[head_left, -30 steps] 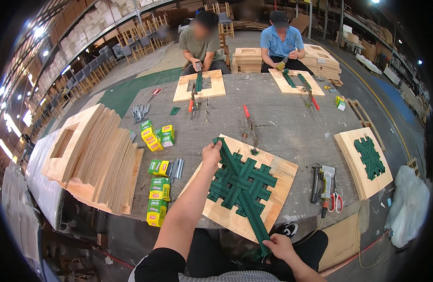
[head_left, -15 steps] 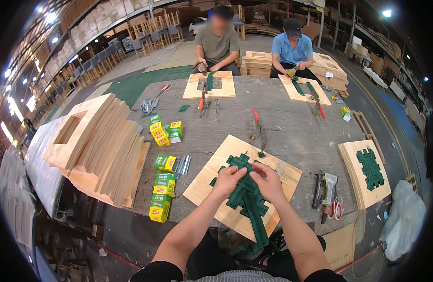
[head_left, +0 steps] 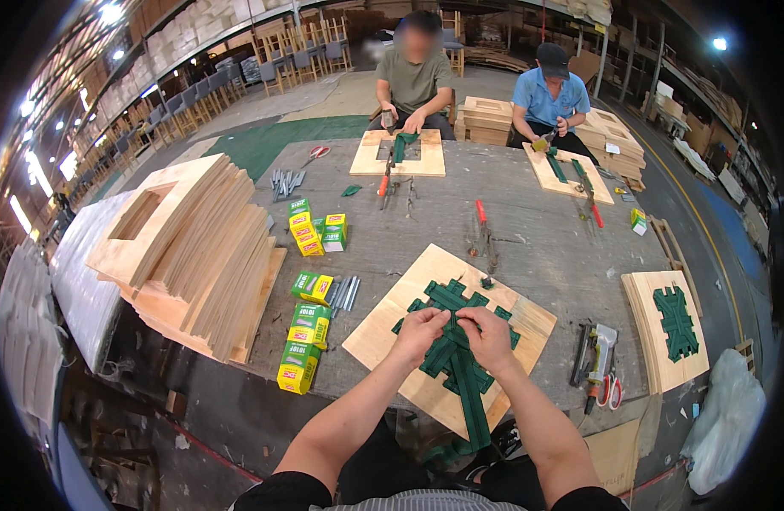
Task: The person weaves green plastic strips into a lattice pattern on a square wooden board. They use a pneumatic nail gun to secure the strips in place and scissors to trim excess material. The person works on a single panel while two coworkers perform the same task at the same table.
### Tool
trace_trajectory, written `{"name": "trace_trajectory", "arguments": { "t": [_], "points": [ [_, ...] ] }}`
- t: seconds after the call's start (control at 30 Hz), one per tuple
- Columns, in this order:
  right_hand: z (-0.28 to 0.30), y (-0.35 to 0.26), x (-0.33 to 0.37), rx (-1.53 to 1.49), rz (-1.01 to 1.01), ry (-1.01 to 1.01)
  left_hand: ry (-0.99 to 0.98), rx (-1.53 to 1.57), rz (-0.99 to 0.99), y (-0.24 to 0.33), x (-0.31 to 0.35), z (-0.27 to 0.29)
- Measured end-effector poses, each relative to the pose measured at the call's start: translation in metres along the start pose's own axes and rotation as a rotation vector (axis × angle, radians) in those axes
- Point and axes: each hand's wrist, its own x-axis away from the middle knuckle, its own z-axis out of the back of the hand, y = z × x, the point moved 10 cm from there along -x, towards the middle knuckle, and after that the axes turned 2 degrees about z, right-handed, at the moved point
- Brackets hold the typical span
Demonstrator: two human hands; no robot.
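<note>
Pinching green webbing [head_left: 457,341] | left hand [head_left: 419,330], right hand [head_left: 489,335] grip clenched on it | over plywood panel [head_left: 377,337]

Counts, referenced to the near wooden panel [head_left: 383,341]:

- Hands on this panel: two, left hand [head_left: 419,330] and right hand [head_left: 489,337].
- Woven green webbing [head_left: 457,358] on this panel: one.
- Green-and-yellow boxes [head_left: 311,288] left of the panel: seven, in two groups.
- Leaning stack of cut-out wooden frames [head_left: 196,247] further left: one.
- Staple gun [head_left: 598,356] right of the panel: one.
- Finished panel stack [head_left: 643,328] further right: one.
- Other persons beyond the panel: two, each at one panel.
</note>
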Motion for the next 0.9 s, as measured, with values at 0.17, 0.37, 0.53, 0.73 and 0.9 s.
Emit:
{"name": "trace_trajectory", "arguments": {
  "t": [0.17, 0.37, 0.53, 0.73, 0.9],
  "points": [
    [-0.001, 0.003, -0.004, 0.029, 0.018, -0.02, 0.049, -0.047, -0.174, 0.011, 0.003, -0.005],
    [-0.005, 0.023, -0.009, 0.038, -0.016, -0.07, 0.17, -0.501, -0.465, 0.026, 0.011, -0.007],
    [-0.049, 0.074, -0.043, 0.083, -0.161, -0.233, 0.096, -0.338, -0.22, 0.0, -0.034, 0.022],
    [-0.083, 0.168, -0.085, 0.247, -0.358, -0.33, 0.249, -0.726, -0.097, -0.003, -0.059, 0.031],
    [-0.112, 0.198, -0.109, 0.343, -0.477, -0.409, 0.394, -1.126, -0.633, 0.05, -0.065, 0.031]
  ]
}}
